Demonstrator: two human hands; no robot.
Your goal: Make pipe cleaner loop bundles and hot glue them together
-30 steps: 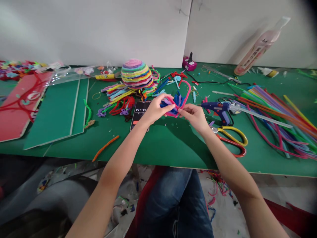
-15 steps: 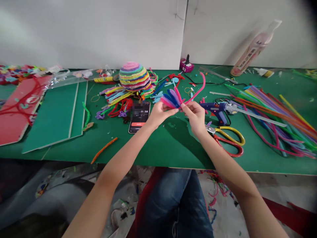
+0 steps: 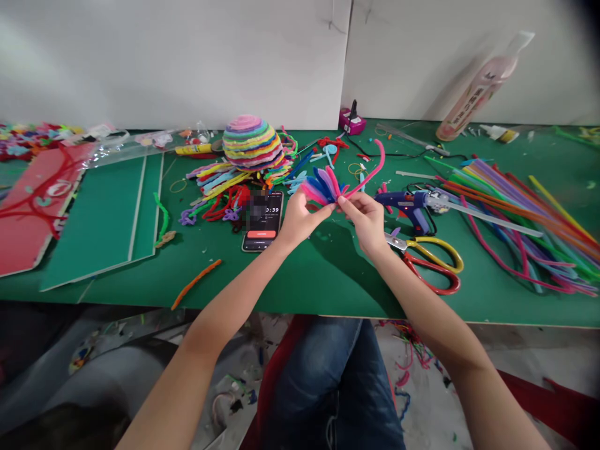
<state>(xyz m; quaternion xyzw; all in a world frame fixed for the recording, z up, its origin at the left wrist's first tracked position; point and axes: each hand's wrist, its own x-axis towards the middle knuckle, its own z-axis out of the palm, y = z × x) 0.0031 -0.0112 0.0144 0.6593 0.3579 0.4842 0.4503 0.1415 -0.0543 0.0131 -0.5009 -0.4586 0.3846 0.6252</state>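
Between my hands, above the green table, is a fan-shaped bundle of pink, blue and purple pipe cleaners [image 3: 324, 185]. My left hand [image 3: 300, 219] grips its left side and lower edge with thumb and fingers. My right hand [image 3: 365, 219] pinches the gathered base, where a long pink pipe cleaner [image 3: 377, 164] curves up to the right. The fingertips of both hands nearly meet. A phone [image 3: 263, 222] lies just left of my left hand. Close to my right hand are a blue glue gun [image 3: 412, 206] and scissors with yellow and red handles [image 3: 434, 264].
A striped, multicoloured dome [image 3: 253, 145] stands on loose pipe cleaners behind the phone. More pipe cleaners [image 3: 529, 219] spread across the right. A pink bottle [image 3: 478, 97] leans at the back right. Green board [image 3: 103, 212] and red board [image 3: 35, 203] lie left.
The bundle has turned slightly in my fingers, and the curved pink tip sits a little further left. Both hands keep their hold. The whole view has shifted slightly.
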